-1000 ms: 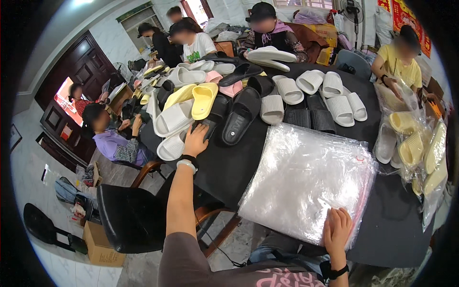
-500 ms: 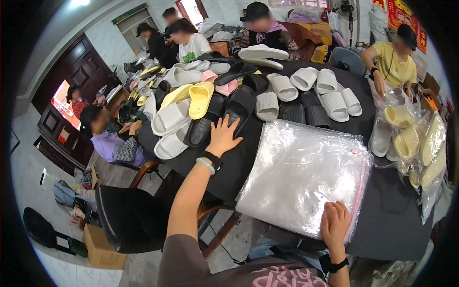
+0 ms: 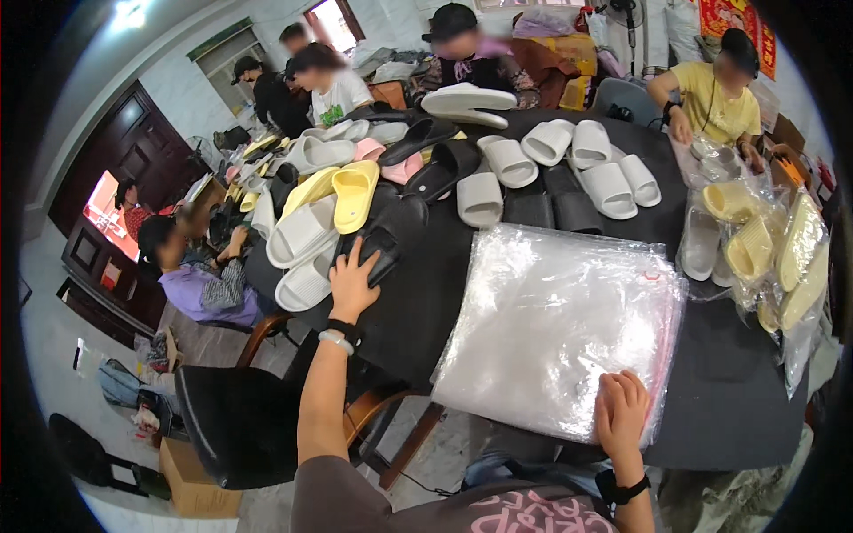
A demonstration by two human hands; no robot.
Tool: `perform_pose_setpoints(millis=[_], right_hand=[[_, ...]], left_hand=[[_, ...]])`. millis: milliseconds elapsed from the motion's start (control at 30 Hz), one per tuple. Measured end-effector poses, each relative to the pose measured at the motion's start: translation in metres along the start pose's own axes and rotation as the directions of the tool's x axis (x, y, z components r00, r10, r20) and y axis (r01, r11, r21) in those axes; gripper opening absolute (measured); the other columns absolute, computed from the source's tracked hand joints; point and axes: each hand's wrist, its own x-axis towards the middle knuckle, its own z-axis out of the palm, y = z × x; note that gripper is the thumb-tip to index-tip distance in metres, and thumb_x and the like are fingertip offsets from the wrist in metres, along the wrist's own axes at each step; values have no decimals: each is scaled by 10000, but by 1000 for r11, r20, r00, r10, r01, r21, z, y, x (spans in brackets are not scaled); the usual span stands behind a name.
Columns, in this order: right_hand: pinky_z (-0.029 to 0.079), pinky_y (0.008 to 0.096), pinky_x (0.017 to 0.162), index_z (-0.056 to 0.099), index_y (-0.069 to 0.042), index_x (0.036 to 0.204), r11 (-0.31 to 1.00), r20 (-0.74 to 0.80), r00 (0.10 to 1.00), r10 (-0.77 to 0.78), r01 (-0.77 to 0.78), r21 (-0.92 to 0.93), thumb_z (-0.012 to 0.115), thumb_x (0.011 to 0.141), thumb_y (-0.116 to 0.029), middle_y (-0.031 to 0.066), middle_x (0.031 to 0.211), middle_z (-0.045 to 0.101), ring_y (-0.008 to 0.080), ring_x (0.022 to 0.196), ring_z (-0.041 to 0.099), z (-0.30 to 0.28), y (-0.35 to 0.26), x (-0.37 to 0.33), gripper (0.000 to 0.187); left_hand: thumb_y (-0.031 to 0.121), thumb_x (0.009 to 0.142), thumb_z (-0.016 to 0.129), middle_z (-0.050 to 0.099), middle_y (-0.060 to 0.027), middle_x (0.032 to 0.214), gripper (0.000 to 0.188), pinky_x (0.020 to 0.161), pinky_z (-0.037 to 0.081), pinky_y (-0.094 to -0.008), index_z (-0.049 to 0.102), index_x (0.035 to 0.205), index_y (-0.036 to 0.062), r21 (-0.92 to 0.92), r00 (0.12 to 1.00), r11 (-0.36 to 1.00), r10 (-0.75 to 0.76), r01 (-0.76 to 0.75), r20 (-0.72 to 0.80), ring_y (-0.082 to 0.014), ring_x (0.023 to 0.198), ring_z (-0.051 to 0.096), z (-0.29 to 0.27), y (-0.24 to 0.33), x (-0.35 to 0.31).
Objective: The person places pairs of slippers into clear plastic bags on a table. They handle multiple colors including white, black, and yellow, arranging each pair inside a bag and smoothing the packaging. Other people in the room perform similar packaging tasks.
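My left hand (image 3: 354,286) is open, fingers spread, with its fingertips on a black slide slipper (image 3: 380,250) at the near edge of the pile. Another black slide (image 3: 404,222) lies against that one, partly over it. Just left are white ribbed slides (image 3: 306,233), and a yellow slide (image 3: 355,191) sits behind. My right hand (image 3: 624,409) rests on the near right corner of a stack of clear plastic bags (image 3: 551,320), its fingers slightly bent and nothing visibly held.
Pale grey slides (image 3: 511,162) stand beyond the bags, beside dark ones. Bagged cream slides (image 3: 751,244) lie at the right, near a person in yellow (image 3: 724,107). Other people sit around the black table (image 3: 729,373). A black chair (image 3: 235,413) stands at my left.
My left hand has moved left and toward me along the black slides. One black slide has shifted left and nearer, against the other. My right hand stays on the bags.
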Motion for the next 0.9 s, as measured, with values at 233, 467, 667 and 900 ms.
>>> perform_pose_setpoints(millis=[233,467,667,900], right_hand=[[324,473,1066,613,-73,1231,1000,16,1000,-15,15,8,619,854,-107,107,1234,589,347,1259,469,1,-1,1,378],[323,472,1074,612,-66,1235,1000,18,1000,4,-4,-1,610,857,-101,111,1245,586,350,1264,466,2,-2,1,379],[315,460,1086,621,-56,1228,1000,61,998,16,-15,-22,593,855,-71,124,1267,576,354,1285,452,2,-5,2,374],[315,473,1084,623,-60,1220,997,69,996,55,-50,-60,553,861,-83,137,1255,575,367,1277,454,3,-8,1,367]], left_hand=[[337,712,824,268,-97,1595,795,1038,300,-663,492,1434,309,-44,997,999,2,-6,-78,-414,1356,360,15,-63,-50],[539,683,816,234,-165,1582,1010,978,183,-833,304,1535,357,27,972,972,-233,234,-38,-455,1443,212,23,-30,-26],[543,656,829,397,-164,1486,1060,960,204,-846,259,1538,394,71,957,954,-291,290,-7,-409,1383,343,37,-56,-8],[557,637,829,514,-176,1334,1080,977,200,-836,252,1538,413,86,933,932,-357,352,51,-402,1245,498,41,-85,16]])
